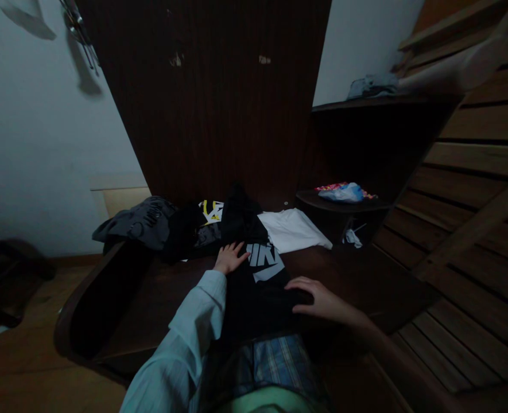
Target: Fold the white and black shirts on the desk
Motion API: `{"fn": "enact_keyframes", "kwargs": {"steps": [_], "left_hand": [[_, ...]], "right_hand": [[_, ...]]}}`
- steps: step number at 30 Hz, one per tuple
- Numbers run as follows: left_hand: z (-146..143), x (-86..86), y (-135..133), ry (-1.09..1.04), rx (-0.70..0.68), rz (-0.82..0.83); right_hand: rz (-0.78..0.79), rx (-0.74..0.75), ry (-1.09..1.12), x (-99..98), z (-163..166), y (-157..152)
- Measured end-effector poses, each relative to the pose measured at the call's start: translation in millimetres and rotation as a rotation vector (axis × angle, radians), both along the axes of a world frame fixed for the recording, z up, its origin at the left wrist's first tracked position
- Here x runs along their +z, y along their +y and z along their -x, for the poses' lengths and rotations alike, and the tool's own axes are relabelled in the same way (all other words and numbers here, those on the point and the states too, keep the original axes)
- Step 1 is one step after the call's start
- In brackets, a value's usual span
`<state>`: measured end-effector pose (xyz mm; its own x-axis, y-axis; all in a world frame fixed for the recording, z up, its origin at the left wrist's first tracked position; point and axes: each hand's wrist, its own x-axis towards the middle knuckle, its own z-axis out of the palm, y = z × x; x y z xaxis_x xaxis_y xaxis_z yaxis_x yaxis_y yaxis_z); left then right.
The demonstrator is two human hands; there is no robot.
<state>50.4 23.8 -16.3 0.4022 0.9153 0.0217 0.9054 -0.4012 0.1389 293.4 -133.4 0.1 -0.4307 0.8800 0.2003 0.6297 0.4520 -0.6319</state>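
Observation:
A black shirt [254, 304] with large pale-grey lettering lies on the dark wooden bench in front of me. My left hand [229, 258] rests flat near its upper left edge, fingers spread, holding nothing. At the shirt's right edge is my right hand [318, 298], thumb and fingers apart; whether its fingertips touch the cloth I cannot tell. Just behind the shirt sit a folded white garment [294, 229] and a heap of black clothing [240, 215] with a yellow-and-white print. A dark grey garment [139, 223] is draped over the bench's left end.
The dark bench [150, 310] has a raised, curved left side and a tall back panel [219, 115]. To the right, a corner shelf [344, 203] bears a plastic bag and pink cloth. Slatted wood [473, 229] stands along the right side. A dark object [8, 281] is on the floor at left.

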Motion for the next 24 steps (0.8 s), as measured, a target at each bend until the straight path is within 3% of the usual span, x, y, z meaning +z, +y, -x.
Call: {"fn": "enact_keyframes", "kwargs": {"steps": [3, 8, 15, 18, 24], "left_hand": [[0.0, 1.3, -1.0, 0.000, -0.001, 0.007], [-0.3, 3.0, -1.7, 0.014, 0.004, 0.001], [-0.1, 3.0, -2.4, 0.006, 0.012, 0.003], [0.1, 3.3, -2.4, 0.000, 0.008, 0.007], [-0.1, 3.3, -2.6, 0.006, 0.006, -0.001]], "right_hand": [[-0.032, -0.124, -0.005, -13.1, -5.4, -16.9], [-0.112, -0.321, 0.005, -32.9, 1.1, -19.8], [-0.280, -0.607, -0.086, -36.3, 33.6, -22.3], [-0.275, -0.649, -0.111, -34.1, 39.6, -21.1], [-0.213, -0.550, -0.099, -33.9, 29.0, -24.7]]}}
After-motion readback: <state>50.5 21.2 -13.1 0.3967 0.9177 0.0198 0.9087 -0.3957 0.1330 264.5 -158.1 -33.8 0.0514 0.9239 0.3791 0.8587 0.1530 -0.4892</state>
